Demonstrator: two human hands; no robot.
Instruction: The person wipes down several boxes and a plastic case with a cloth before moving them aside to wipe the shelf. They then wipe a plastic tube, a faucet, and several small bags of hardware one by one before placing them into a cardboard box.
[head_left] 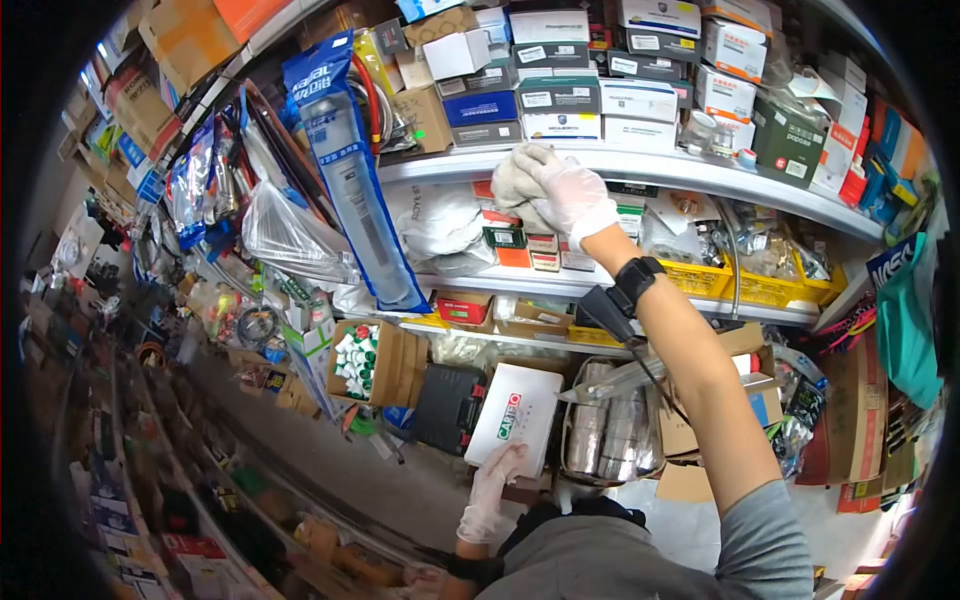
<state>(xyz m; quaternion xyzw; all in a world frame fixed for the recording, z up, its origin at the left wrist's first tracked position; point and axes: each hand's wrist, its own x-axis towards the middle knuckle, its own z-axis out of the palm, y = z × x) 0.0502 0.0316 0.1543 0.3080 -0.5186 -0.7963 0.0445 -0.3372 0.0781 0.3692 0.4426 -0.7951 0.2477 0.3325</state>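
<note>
My right hand (pixel 575 200), in a thin clear glove, is closed on a crumpled off-white cloth (pixel 522 183). The cloth lies against the white front edge of the upper shelf (pixel 660 163), above small boxes (pixel 503 236) on the shelf below. Lower down, my gloved left hand (pixel 495 478) has its fingers loosely stretched out, overlapping the bottom edge of a white box marked CARTELO (pixel 517 410). A black watch (pixel 636 283) is on my right wrist, and a dark strap-like thing with a cord hangs beside it.
Stacked small boxes (pixel 557 93) fill the upper shelf. A long blue package (pixel 352 170) hangs at left, near the shelf edge. Yellow bins (pixel 700 278) hold small bagged parts. Below stand a black case (pixel 447 408), a carton of white-and-green fittings (pixel 362 362) and silvery rolls (pixel 612 440).
</note>
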